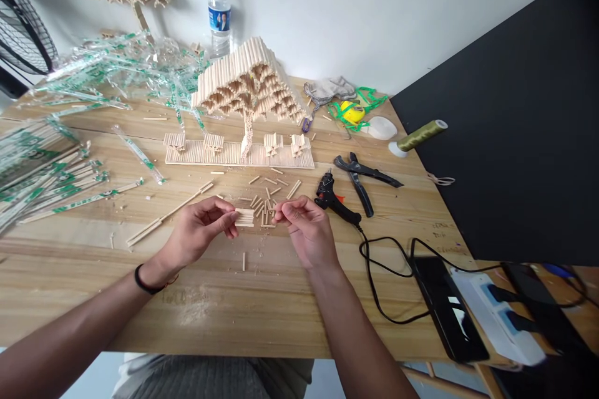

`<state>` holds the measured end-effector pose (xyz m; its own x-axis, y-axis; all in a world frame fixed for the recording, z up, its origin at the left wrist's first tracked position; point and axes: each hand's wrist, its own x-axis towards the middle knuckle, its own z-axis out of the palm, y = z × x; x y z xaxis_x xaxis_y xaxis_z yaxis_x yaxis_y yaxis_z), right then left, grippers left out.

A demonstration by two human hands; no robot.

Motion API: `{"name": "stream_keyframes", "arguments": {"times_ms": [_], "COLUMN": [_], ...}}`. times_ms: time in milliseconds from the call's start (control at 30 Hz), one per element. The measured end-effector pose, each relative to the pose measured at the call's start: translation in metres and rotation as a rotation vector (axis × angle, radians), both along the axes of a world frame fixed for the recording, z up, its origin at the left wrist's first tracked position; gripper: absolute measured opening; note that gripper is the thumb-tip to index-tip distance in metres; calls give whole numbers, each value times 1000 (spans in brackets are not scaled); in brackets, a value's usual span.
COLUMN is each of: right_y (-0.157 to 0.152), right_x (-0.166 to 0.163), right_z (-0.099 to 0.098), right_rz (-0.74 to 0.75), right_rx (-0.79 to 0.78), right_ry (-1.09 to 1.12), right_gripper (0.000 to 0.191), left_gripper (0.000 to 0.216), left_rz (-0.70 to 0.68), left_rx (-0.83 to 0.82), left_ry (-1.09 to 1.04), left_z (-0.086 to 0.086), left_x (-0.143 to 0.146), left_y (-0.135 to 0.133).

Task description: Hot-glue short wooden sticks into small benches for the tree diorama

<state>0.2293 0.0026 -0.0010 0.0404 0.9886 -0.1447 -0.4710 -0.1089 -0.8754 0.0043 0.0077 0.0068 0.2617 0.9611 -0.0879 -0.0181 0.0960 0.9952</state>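
Note:
My left hand (201,230) pinches a small block of glued chopstick pieces (244,217) at its left end, just above the wooden table (234,305). My right hand (304,227) is closed in a pinch just right of that block, fingertips holding a short stick piece I can barely make out. Several short cut stick pieces (269,193) lie scattered right behind both hands. Further back stands a wooden-stick tree model on a slatted base (243,106).
A black glue gun (333,198) and black pliers (362,177) lie to the right, the cord running to a white power strip (496,315) beside a phone (447,308). Wrapped chopsticks (51,181) and empty wrappers crowd the left. A water bottle (219,12), green thread spool (418,135), tape (382,128).

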Motion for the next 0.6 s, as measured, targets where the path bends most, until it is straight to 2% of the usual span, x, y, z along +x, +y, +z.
{"name": "stream_keyframes", "arguments": {"times_ms": [167,400,533,600], "right_y": [1,3,1,1], "right_x": [3,3,2,2], "right_z": [-2,-3,-1,0], "right_rz": [44,-9,29,53], "right_rx": [-16,12,25,43], "right_ry": [26,-43,27,73], "right_gripper": [29,26,45,42], "left_gripper": [32,31,31,32], "left_rz": [-15,-12,-13,-16], "left_rx": [11,10,4,4], "left_ry": [12,-5,-18,-18], "left_z": [0,0,0,1], "left_x": [1,1,1,1], "left_y": [0,0,0,0]}}
